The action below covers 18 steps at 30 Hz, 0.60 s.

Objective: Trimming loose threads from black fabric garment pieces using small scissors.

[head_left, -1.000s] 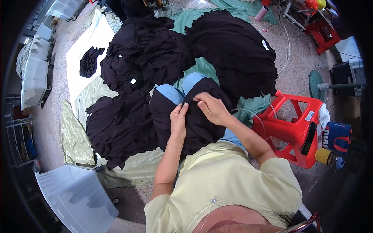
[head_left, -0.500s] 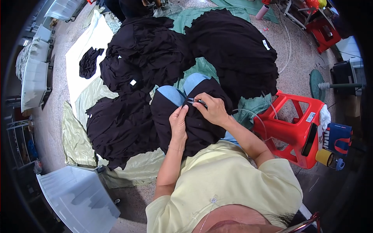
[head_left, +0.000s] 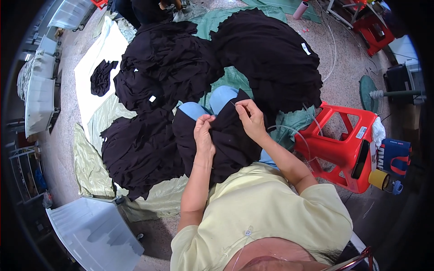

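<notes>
Across my lap, over light blue trouser legs (head_left: pixel 224 97), lies a black garment (head_left: pixel 226 151). My left hand (head_left: pixel 205 135) is closed in a pinch on its upper edge, between my knees. My right hand (head_left: pixel 252 118) is closed too, by a raised corner of the garment over my right knee. A thin dark tip of the small thread snips (head_left: pixel 233 104) pokes out beside its fingertips; the rest of them is hidden by the hand.
Heaps of black garments lie ahead (head_left: pixel 167 58), at far right (head_left: pixel 271 58) and at left (head_left: pixel 140 153), on green and pale sheets. At right stands a red stool (head_left: pixel 334 144), a blue bag (head_left: pixel 394 158) beside it. A white bin (head_left: pixel 95 230) is at near left. Someone's legs (head_left: pixel 140 11) show beyond.
My right hand has moved away from the left, rightward and slightly forward, and a corner of the garment now stands up beside it. The snips' bright blades no longer show between my hands.
</notes>
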### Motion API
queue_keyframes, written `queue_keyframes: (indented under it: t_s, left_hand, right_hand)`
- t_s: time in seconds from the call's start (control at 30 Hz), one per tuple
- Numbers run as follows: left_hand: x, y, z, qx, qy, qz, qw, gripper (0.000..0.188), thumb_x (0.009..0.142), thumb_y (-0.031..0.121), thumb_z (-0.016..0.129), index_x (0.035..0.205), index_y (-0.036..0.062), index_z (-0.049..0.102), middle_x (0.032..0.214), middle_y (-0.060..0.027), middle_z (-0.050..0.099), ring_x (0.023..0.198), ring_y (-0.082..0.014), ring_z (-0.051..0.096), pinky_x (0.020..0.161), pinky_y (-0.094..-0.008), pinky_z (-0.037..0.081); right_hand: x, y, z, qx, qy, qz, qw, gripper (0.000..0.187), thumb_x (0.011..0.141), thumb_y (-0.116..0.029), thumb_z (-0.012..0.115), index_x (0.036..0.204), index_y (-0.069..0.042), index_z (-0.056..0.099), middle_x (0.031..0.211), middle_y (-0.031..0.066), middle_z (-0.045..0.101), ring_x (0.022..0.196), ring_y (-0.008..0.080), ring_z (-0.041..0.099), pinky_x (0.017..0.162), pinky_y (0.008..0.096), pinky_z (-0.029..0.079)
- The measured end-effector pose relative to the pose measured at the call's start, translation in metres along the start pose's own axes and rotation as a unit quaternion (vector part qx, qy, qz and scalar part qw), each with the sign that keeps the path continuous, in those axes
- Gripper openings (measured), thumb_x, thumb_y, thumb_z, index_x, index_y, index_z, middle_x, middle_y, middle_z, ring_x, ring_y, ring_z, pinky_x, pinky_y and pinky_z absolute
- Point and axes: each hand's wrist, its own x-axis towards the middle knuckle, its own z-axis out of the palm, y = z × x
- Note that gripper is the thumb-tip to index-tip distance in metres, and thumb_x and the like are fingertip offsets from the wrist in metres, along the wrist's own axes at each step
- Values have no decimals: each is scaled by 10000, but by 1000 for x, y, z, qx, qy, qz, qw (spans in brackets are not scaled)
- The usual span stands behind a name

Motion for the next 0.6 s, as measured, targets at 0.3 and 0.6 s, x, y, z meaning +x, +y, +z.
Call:
queue_keyframes:
  t_s: [0.3,0.6]
  left_hand:
    - [-6,-2,11,244,-49,-39,968,230,893,177,681,1023,-13,667,908,0,661,796,-61,583,749,-195,460]
    - [-6,-1,1,159,-61,-55,984,253,937,184,619,1045,-40,666,923,-16,667,797,-56,587,732,-189,467]
  right_hand:
    - [1,-10,-6,-106,-6,-113,988,148,893,-156,646,954,-28,604,780,28,626,642,124,596,568,252,451]
    - [-2,-12,-8,-238,-61,-248,937,194,815,-174,711,909,-57,588,808,64,652,650,245,653,550,317,490]
